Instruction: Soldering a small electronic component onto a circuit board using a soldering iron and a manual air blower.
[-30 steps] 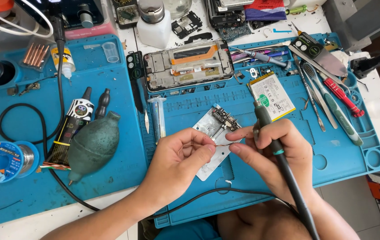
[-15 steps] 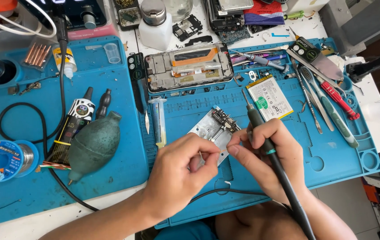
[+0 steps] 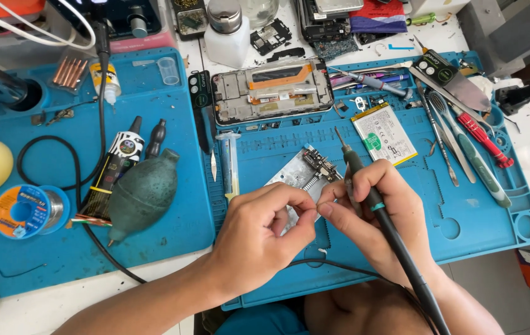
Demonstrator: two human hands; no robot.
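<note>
The person's right hand (image 3: 370, 214) is wrapped around a soldering iron (image 3: 377, 208), its grip clamped on the black handle just below a teal ring, the tip tilted up and away toward the far edge of the right-hand blue mat (image 3: 463, 205). The iron's cable trails back toward the person along the near edge of the counter. The left hand (image 3: 259, 239) sits just beside it, thumb and forefinger pinched together and meeting the right hand's fingertips over a small metal plate (image 3: 290, 180); whether something thin is held in that pinch I cannot tell. The plate lies flat on the mat, right at the fingertips, partly covered by both hands, and it carries a small circuit board (image 3: 319, 164) at its far corner, just left of the iron's tip and clear of both grips. Farther back on the same mat lies an opened phone frame (image 3: 271, 90), with a flat battery (image 3: 384, 133) to its right and near the iron. Tweezers and spudgers (image 3: 457, 130) lie toward the mat's right edge. On the left mat (image 3: 172, 236) rest a green rubber air blower (image 3: 144, 189) and a solder spool (image 3: 22, 211).
</note>
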